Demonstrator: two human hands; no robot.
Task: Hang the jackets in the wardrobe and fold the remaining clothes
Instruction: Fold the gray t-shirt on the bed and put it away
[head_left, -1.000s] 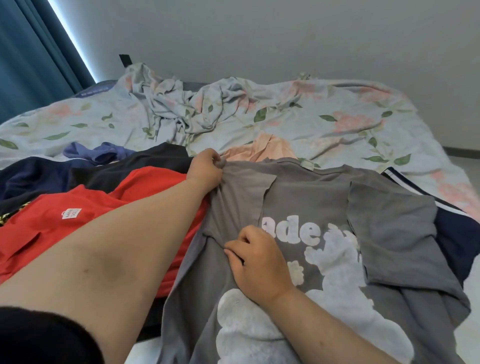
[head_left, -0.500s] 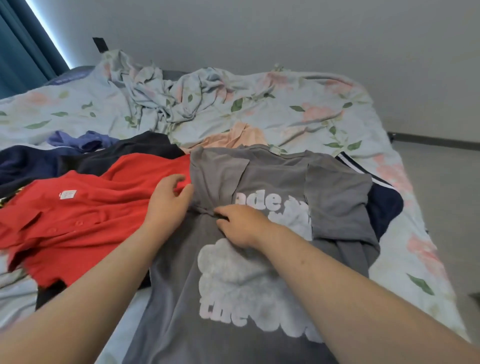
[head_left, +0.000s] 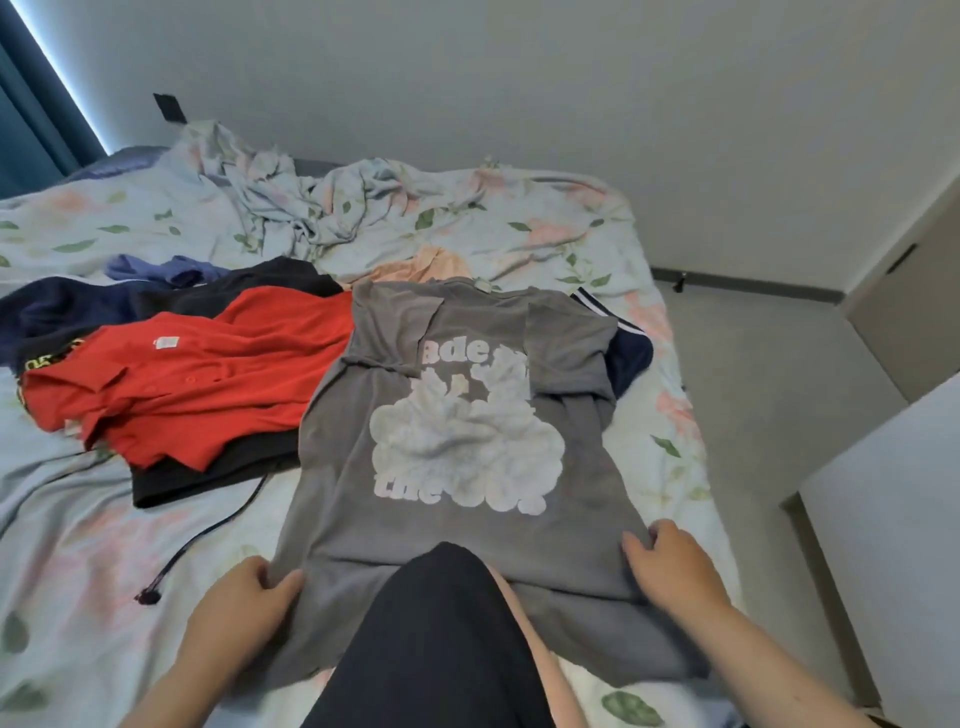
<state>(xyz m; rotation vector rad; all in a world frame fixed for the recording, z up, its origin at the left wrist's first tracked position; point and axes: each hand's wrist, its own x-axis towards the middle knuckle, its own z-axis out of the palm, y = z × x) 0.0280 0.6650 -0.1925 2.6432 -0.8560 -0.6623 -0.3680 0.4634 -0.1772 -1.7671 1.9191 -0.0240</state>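
The grey T-shirt (head_left: 457, 415) is spread flat in the middle of the frame, on the flowery bed sheet (head_left: 519, 228), with both sleeves already turned in over the back. Its bottom edge is held at the lower part of the frame: the left corner is pinched by the left hand (head_left: 239, 608) with curled fingers, and the right corner is gripped by the right hand (head_left: 670, 566) the same way. The folding step seems to be in hand. Next, the bottom edge probably needs to be lifted and laid up toward the collar, kept even so the fold comes out straight. On the shirt, big white puffy letters are printed; "ade" can be read near the top and "the" near the bottom, and the rest is too crumpled to tell. To the left of the frame a red shirt (head_left: 197, 384) is lying, with a small white label (head_left: 167, 341) too tiny to read. Dark clothes (head_left: 156, 301) are piled under it, with some yellow writing at the far left that cannot be read.
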